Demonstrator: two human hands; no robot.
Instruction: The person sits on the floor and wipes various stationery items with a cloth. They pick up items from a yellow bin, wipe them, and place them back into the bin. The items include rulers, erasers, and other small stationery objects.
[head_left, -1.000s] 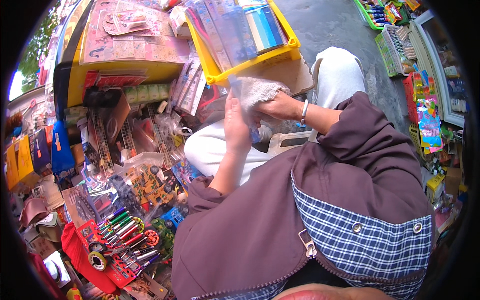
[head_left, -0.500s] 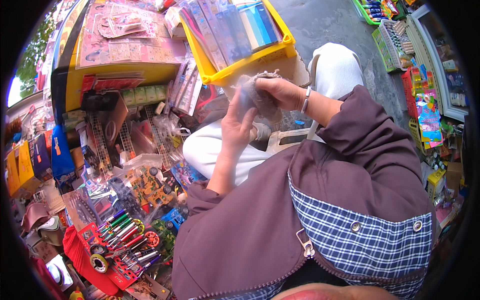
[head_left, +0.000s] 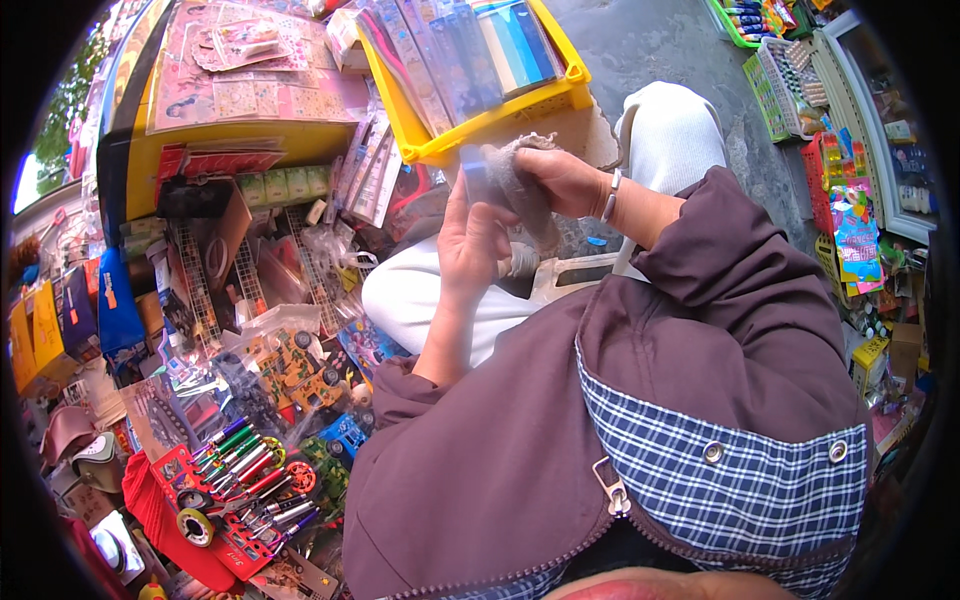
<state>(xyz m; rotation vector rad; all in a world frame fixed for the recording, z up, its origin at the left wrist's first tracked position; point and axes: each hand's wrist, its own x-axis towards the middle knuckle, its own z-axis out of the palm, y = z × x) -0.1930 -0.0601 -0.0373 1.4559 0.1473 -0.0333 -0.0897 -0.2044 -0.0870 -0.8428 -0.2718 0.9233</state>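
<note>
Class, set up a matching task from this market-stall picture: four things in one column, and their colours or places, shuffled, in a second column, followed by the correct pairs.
1. crate
2. cloth
3. bracelet
4. toy truck

A. on the right wrist
B. yellow, holding flat packets
C. blue, low among the packed goods
D. grey, held in the right hand

Pairs: 1-B, 2-D, 3-A, 4-C

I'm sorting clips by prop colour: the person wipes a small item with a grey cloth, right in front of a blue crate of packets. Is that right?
Not quite: the crate is yellow, not blue, as the head view shows. The rest stands: the right hand holds the grey cloth against a small item held by the left hand, in front of that crate of packets.
</note>
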